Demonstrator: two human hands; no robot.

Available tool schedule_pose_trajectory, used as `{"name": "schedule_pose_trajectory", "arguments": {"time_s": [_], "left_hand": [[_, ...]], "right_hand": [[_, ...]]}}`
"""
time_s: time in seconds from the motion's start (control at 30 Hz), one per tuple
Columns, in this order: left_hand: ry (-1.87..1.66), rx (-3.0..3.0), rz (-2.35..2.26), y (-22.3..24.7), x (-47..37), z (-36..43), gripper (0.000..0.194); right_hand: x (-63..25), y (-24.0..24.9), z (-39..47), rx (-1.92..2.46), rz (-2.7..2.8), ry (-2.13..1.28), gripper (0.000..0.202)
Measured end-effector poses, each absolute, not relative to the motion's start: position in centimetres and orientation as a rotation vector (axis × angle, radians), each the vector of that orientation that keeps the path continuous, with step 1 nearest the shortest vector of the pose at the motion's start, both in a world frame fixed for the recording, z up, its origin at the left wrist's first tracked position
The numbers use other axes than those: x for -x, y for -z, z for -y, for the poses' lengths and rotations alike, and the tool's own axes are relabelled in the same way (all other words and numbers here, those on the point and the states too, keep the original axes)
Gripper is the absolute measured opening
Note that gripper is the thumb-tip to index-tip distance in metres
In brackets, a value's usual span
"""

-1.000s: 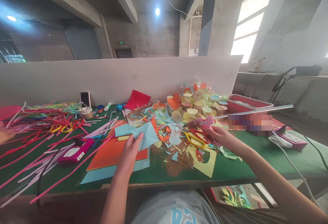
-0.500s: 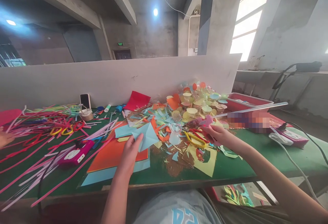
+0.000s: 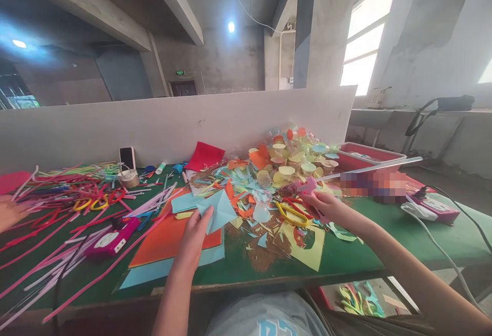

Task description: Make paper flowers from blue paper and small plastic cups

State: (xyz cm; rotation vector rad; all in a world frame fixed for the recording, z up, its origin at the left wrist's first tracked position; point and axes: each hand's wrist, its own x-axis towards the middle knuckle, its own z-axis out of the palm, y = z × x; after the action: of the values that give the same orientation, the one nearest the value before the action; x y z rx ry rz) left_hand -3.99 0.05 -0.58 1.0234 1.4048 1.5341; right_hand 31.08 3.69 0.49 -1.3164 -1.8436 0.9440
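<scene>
Only the view had shifted slightly. Over the green counter point(image 3: 346, 261), the left hand point(image 3: 197, 233) had its grip pinched on creased blue paper point(image 3: 222, 214); the right hand point(image 3: 326, 205) wrapped a pink glue gun point(image 3: 307, 187), whose nozzle could have snagged nearby scraps point(image 3: 262, 240).

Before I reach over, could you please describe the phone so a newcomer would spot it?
Find the white board behind the green table. Left of centre, just behind a small tan pot, the phone stands upright, its dark screen unlike the bright strips.
</scene>
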Motion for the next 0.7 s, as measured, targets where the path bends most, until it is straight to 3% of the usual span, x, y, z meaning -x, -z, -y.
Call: {"name": "schedule_pose_trajectory", "arguments": {"time_s": [0.7], "left_hand": [[-1.587,-1.133,-1.472,1.1,3.5,-0.6,0.045]], "right_hand": [[-31.4,-1.3,-4.1,1.289,1.802,-0.947,0.060]]}}
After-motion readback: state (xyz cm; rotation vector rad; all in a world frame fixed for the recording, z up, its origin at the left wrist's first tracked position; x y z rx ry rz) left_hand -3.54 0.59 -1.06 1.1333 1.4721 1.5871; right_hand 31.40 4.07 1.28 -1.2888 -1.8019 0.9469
